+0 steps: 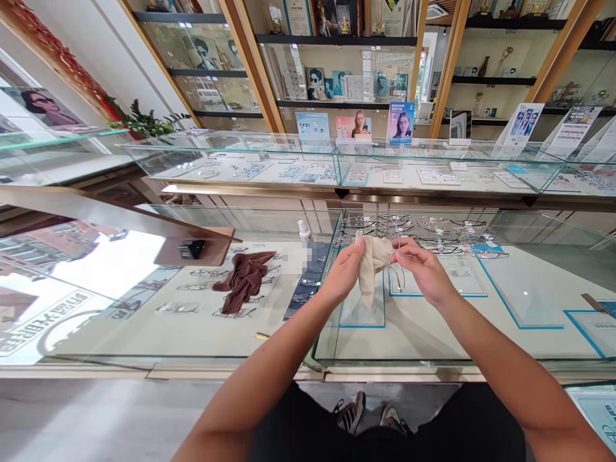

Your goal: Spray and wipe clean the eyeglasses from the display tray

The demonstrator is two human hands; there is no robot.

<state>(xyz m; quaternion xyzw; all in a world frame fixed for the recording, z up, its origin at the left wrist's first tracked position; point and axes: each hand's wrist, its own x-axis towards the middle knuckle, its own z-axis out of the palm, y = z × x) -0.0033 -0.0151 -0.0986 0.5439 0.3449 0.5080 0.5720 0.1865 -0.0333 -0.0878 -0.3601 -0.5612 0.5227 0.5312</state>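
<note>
Above the glass counter, my left hand (347,268) is closed on a beige cleaning cloth (368,273), whose lower end hangs down in a point. My right hand (426,268) pinches a pair of thin-framed eyeglasses (399,277) between thumb and fingers. The cloth covers part of the frame, so the lenses are mostly hidden. A slim curved temple shows below the right fingers. Beneath and behind both hands, several rows of eyeglasses (436,226) lie in the display case.
A brown cloth (248,279) lies on the left counter, with a white spray bottle (303,230) behind it. Left of these is a wooden-framed mirror (81,282). Blue-edged mats (522,292) lie at right. Across the aisle stands another glass showcase (269,173).
</note>
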